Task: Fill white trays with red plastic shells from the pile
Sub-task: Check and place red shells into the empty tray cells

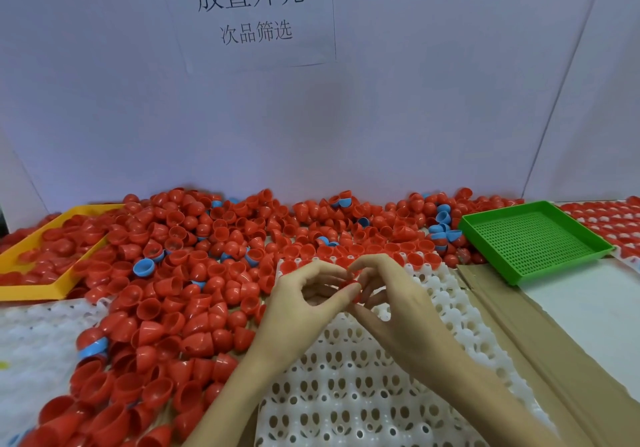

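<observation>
A big pile of red plastic shells (180, 294) covers the table's left and back, with a few blue shells (143, 268) mixed in. A white tray (349, 387) with rows of round holes lies in front of me; red shells fill its far row (391, 259). Above the tray's far part, my left hand (298, 304) and my right hand (388, 301) meet, and both pinch one red shell (351, 289) between their fingertips.
A yellow tray (52, 287) with red shells sits at the far left. A green perforated tray (535, 242) sits at the right on a cardboard strip (540, 349). Another white tray (31, 339) lies at the left, and a filled one (609, 221) at the far right.
</observation>
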{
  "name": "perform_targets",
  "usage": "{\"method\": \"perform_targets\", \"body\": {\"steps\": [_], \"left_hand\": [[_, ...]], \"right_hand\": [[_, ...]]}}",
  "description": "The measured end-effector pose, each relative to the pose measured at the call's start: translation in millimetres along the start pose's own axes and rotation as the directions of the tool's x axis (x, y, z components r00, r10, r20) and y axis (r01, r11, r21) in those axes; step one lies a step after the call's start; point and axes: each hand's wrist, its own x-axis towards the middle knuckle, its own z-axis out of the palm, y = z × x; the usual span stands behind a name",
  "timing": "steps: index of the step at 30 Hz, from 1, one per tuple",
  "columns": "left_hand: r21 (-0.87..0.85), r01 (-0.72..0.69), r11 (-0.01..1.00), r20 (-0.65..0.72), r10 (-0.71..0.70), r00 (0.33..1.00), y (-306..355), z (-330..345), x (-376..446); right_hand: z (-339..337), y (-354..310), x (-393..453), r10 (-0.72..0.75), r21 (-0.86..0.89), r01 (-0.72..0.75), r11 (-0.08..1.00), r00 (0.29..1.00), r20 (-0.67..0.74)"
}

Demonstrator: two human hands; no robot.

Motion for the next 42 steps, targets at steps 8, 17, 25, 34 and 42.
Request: {"method": "perform_targets", "body": {"steps": [8,17,25,34,42], "left_hand": [[0.45,-0.085,0.889,-0.265,0.224,0.938,-9.0,-17.3,1.4],[0.862,-0.146,0.486,-0.022,0.324,0.946,-21.8,-19.5,-1.0],[0.86,-0.171,0.48,0.032,0.285,0.958,-24.7,-21.3,-1.0],[0.884,-0.097,0.458,-0.01,0.225,0.974,1.2,-3.6,75.2],[0.914,-0.162,0.372,0.208,-0.087,0.974,-10.7,27.7,203.9]], "right_hand": [[-0.1,0.2,-3.3,0.061,0.044,-0.061,0.997,0.998,0.014],[1.7,2.6,-4.2,0.082,0.034,-0.083,0.996,0.996,0.02],[5.1,6.7,-3.7,0.1,0.036,-0.102,0.994,0.994,0.051],[3.7,10.1,-1.2,0.093,0.08,-0.094,0.992,0.995,0.024],[2.0,13.5,0.3,0.104,0.095,-0.102,0.99,0.994,-0.017]]}}
